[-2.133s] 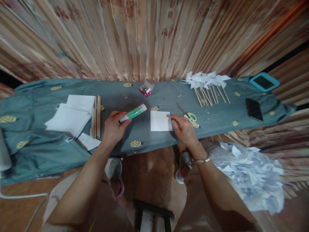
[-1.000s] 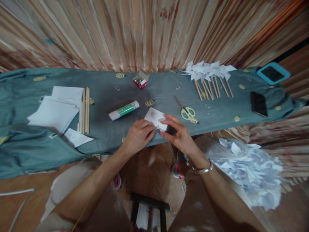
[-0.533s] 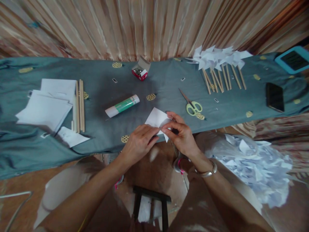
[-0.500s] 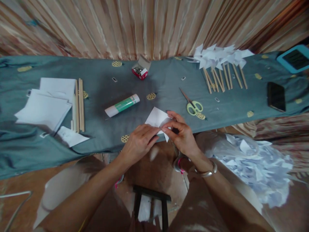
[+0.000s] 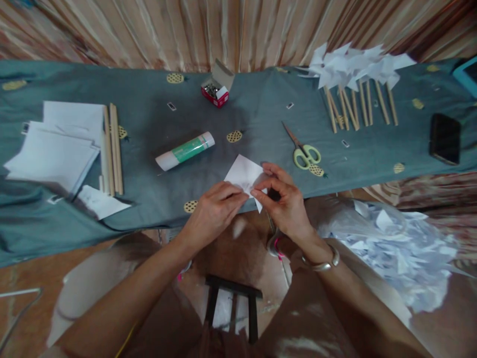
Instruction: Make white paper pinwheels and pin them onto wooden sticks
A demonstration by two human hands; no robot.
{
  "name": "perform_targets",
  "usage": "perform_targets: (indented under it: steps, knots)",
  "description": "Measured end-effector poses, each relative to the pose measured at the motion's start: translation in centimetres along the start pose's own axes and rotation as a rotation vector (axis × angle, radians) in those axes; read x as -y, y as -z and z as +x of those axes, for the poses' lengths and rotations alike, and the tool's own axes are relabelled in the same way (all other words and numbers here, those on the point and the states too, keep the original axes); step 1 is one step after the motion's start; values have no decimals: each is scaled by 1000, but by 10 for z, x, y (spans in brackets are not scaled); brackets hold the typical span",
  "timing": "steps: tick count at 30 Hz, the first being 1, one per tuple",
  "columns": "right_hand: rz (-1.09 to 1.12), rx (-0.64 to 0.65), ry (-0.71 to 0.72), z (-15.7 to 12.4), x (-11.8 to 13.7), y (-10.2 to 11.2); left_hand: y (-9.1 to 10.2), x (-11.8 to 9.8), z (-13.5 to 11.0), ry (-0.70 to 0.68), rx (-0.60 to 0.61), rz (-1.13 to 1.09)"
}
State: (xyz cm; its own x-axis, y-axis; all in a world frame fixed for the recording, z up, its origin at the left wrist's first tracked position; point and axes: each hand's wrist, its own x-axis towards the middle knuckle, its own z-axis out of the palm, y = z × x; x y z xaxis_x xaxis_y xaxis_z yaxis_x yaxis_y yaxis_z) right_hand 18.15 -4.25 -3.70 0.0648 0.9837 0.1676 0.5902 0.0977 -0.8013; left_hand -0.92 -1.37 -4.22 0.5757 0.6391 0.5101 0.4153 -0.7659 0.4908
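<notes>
A small white paper piece (image 5: 242, 170) is held between both hands at the table's near edge. My left hand (image 5: 219, 206) pinches its lower left side, thumb and forefinger together. On its right side my right hand (image 5: 285, 196) grips the paper with bent fingers. The fingertips of both hands almost meet, and they hide the paper's lower middle; one pointed corner hangs below. Scissors (image 5: 306, 155) with light green handles lie beyond my right hand. A white and green glue stick (image 5: 185, 151) rests beyond my left hand.
White paper sheets (image 5: 55, 154) and wooden sticks (image 5: 114, 149) lie at left. A small red box (image 5: 215, 94) of metal pins stands open at the back. Paper pinwheels (image 5: 354, 67) on sticks and a phone (image 5: 444, 138) are at right. Below hangs a plastic bag (image 5: 402, 258) of paper pieces.
The view has shifted a little, so the table things sit higher and more spread out. Both hands keep hold of the paper, their fingertips only slightly moved.
</notes>
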Motion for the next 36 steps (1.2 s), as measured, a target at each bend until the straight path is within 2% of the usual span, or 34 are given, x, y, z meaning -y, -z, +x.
perform_targets:
  steps: [27, 31, 36]
  knots:
    - [-80, 21, 65, -5, 3, 1, 0, 1, 3, 6, 25, 18]
    - [-130, 12, 109, -5, 4, 1, -1, 1, 3, 10, 29, 19]
    - [-248, 23, 237, -6, 5, 0, 0, 1, 2, 18, 44, 8]
